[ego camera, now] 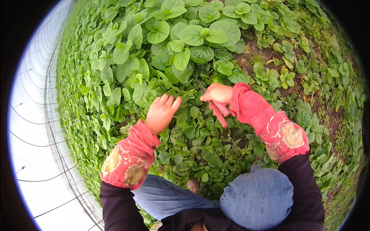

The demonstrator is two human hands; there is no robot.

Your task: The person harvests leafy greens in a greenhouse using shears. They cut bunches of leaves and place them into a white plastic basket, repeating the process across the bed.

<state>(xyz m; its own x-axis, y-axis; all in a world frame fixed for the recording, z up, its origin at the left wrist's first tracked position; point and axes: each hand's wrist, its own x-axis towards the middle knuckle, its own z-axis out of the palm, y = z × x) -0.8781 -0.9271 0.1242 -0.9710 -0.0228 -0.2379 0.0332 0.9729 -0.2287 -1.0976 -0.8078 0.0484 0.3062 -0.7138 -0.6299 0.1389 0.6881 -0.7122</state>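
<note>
My right hand (216, 93) grips a pair of hand shears by their red handles (220, 111), which stick out below the palm. The narrow metal blades (200, 85) reach up and left into the foliage, where leaves hide their tips. To the left, my left hand (162, 112) is at a leafy stem (173, 87) among the plants. Its fingertips are partly lost in the greenery, so I cannot tell whether they pinch the stem. Broad rounded leaves (192, 35), like those of Malabar spinach, grow densely just beyond both hands. Shorter plants (199, 150) lie between my forearms.
Bare soil (260, 55) shows between smaller plants at the right. A pale translucent greenhouse wall (31, 121) with thin dark ribs curves along the left. My denim-covered knee (257, 199) is below my right forearm, close to the low plants.
</note>
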